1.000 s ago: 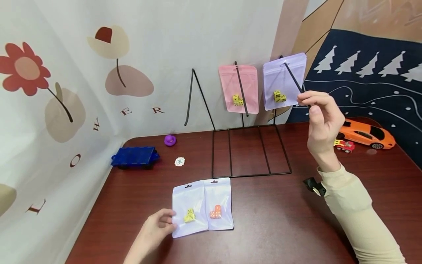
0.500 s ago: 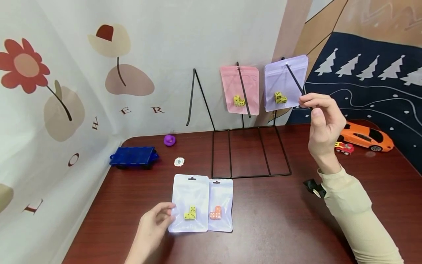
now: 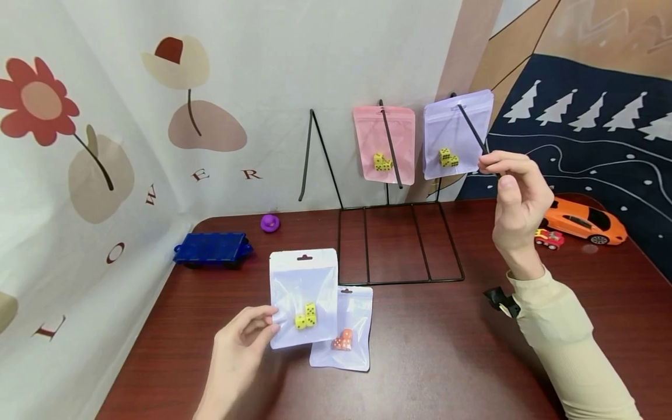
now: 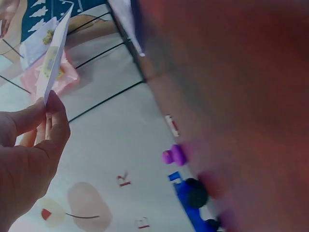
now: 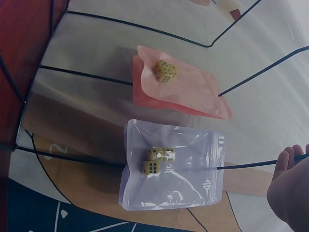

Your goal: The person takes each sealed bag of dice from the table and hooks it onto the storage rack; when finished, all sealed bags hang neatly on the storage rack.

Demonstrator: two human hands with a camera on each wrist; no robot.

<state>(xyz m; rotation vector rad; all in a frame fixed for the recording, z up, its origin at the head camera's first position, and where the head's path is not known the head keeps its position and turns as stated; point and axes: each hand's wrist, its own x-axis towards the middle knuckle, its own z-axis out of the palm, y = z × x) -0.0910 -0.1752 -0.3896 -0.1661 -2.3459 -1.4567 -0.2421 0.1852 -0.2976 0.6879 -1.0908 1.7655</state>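
Observation:
My left hand (image 3: pixel 236 347) pinches the left edge of a pale purple zip bag (image 3: pixel 294 277) with yellow dice in it. In the left wrist view that bag (image 4: pixel 59 48) is seen edge-on between thumb and fingers. Below it, partly covered, another pale purple bag (image 3: pixel 359 315) with orange dice lies on the table. My right hand (image 3: pixel 520 201) grips the tip of the right hook of a black wire rack (image 3: pixel 367 245). On that hook hangs a purple bag (image 5: pixel 193 188) with yellow dice; a pink bag (image 5: pixel 193 89) with yellow dice hangs on the middle hook. The left hook (image 3: pixel 305 157) carries no bag.
A blue toy trailer (image 3: pixel 213 249) and a small purple toy (image 3: pixel 270 223) stand at the back left of the table. An orange toy car (image 3: pixel 585 220) and a small red toy vehicle (image 3: pixel 549 238) are at the right, beyond the right hand. A patterned cloth backs the table.
My left hand has lifted the yellow-dice bag off the table and moved it up, over the orange-dice bag's edge and a white round chip. The right hand keeps its grip on the hook.

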